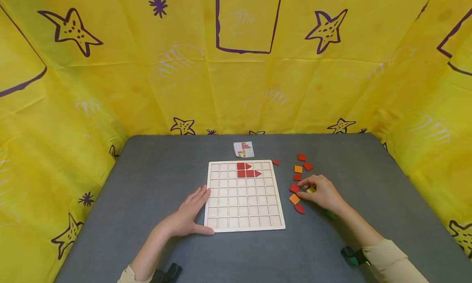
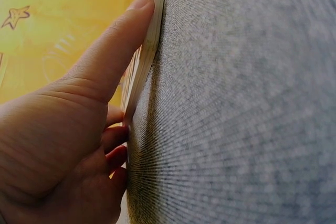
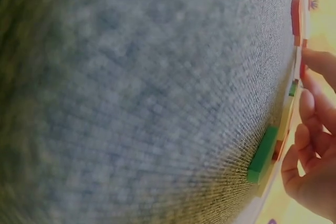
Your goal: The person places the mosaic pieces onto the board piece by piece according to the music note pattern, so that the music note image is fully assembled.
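A pale wooden grid board [image 1: 242, 211] lies on the table. Near its top are red squares [image 1: 241, 174] and two red triangles [image 1: 257, 173], set in two rows. My left hand [image 1: 188, 215] rests against the board's left edge, fingers extended and thumb at the lower left corner; the left wrist view shows the thumb [image 2: 113, 45] along the board's side. To the right of the board, my right hand [image 1: 322, 192] pinches a red square tile [image 1: 293, 188] between thumb and forefinger. A yellow tile [image 1: 311, 190] and a green tile [image 3: 262, 156] are partly hidden by that hand.
A small pattern card [image 1: 243, 149] lies behind the board. Loose tiles sit on the right: a red triangle [image 1: 275, 162], orange squares [image 1: 294, 199], a red quarter-round tile [image 1: 299, 209] and several other red ones [image 1: 307, 166]. Yellow patterned cloth [image 1: 236, 90] hangs around the grey table [image 1: 166, 164].
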Demonstrator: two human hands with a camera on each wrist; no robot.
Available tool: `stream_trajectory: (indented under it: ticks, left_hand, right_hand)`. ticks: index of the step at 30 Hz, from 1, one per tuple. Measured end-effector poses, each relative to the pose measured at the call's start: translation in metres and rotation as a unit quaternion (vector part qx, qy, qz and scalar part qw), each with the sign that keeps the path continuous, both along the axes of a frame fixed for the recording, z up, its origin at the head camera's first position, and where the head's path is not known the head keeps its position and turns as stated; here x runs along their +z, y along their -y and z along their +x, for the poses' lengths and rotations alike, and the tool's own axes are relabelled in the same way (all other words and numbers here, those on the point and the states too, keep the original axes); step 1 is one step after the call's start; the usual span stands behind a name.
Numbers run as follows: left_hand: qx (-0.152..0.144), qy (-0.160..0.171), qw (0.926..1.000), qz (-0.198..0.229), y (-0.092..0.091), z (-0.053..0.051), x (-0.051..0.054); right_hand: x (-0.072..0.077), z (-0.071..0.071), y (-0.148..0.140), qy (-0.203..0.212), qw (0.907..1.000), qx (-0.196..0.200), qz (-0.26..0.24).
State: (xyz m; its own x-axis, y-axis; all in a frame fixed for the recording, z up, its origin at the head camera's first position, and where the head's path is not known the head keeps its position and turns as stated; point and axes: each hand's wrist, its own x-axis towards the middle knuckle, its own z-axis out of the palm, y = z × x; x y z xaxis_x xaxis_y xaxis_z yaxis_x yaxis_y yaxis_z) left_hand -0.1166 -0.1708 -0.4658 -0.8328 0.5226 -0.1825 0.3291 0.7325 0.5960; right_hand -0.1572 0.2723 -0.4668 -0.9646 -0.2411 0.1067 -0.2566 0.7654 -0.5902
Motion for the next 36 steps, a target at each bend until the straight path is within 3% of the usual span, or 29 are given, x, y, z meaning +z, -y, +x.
stream_trajectory:
  ticks: [6, 14, 17, 23, 30, 36]
  left_hand:
    - [0.002, -0.001, 1.0, 0.006, 0.0, 0.001, 0.001]
    - [0.0, 0.003, 1.0, -0.001, -0.002, 0.001, -0.001]
    - [0.001, 0.004, 1.0, -0.001, -0.002, 0.001, -0.001]
    - [0.006, 0.005, 1.0, 0.002, -0.001, 0.001, 0.0]
    - [0.004, 0.005, 1.0, 0.003, -0.001, 0.0, -0.002]
    - [0.004, 0.002, 1.0, 0.001, 0.0, 0.0, -0.002]
  right_hand:
    - [0.001, -0.002, 0.01, -0.009, 0.9995, -0.002, -0.03]
    - [0.007, -0.009, 0.047, 0.052, 0.9913, 0.01, -0.121]
    - [0.009, -0.012, 0.065, 0.066, 0.9889, 0.026, -0.131]
    - [0.011, -0.022, 0.1, 0.071, 0.9918, 0.065, -0.085]
    - [0.009, -0.041, 0.126, 0.033, 0.9894, 0.132, -0.05]
    - [0.007, -0.053, 0.137, 0.012, 0.9864, 0.161, -0.027]
